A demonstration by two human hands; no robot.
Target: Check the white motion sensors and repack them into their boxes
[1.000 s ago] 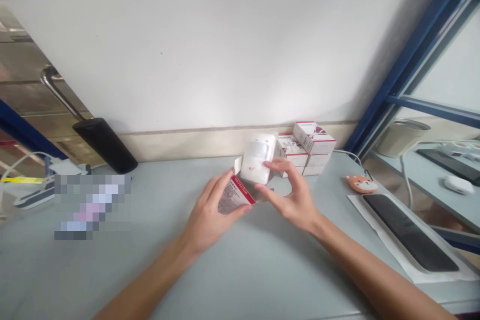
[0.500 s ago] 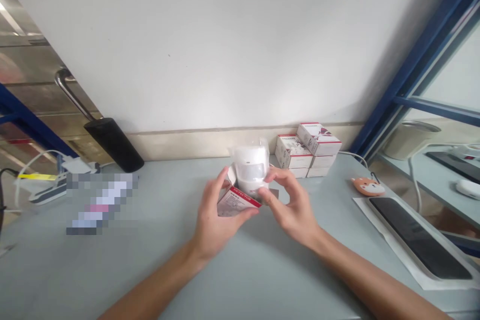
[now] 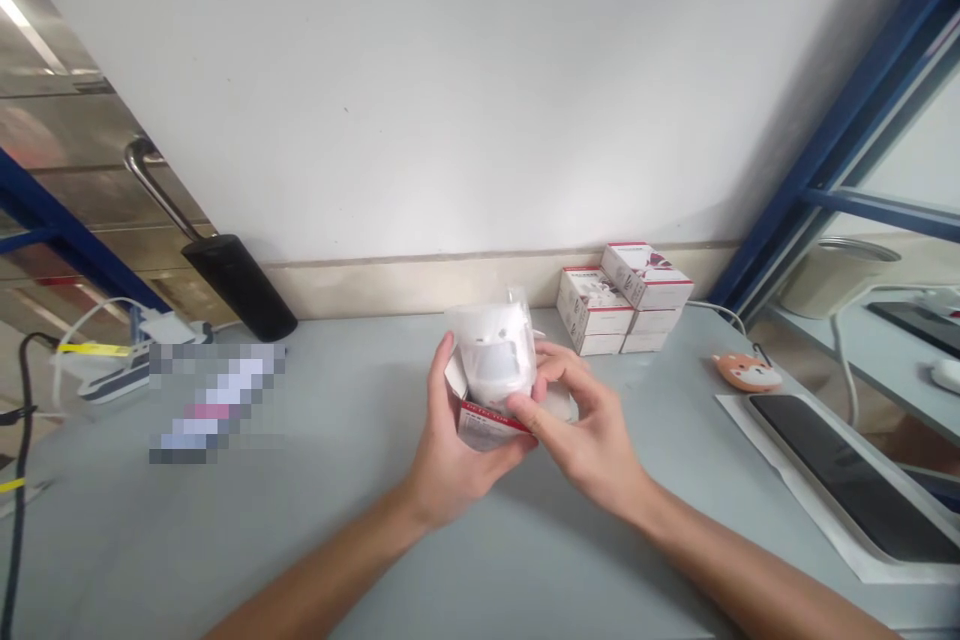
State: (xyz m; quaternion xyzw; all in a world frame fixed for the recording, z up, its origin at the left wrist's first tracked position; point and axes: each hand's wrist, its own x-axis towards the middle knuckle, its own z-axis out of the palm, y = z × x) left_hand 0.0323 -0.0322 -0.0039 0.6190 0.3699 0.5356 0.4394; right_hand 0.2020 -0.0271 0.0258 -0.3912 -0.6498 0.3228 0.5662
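A small white and red cardboard box (image 3: 489, 428) marked "DETECTOR" is held above the grey table by my left hand (image 3: 457, 455), its fingers wrapped round the sides. Out of the box's open top stands a white motion detector (image 3: 495, 355) in a clear plastic bag. My right hand (image 3: 585, 420) pinches the lower right side of the detector between thumb and fingers, close to the box's rim. The detector's lower end is hidden inside the box.
Several similar boxes (image 3: 626, 300) are stacked against the wall. At the right lie an orange animal-face case (image 3: 748, 372) and a black-topped flat device (image 3: 847, 470) on white paper. A black cylinder (image 3: 240, 288) and a power strip (image 3: 120, 370) with cables stand left.
The detector has tilted slightly to the left in the box. Both hands and the box sit a little further right and lower in view, while the view itself has shifted slightly.
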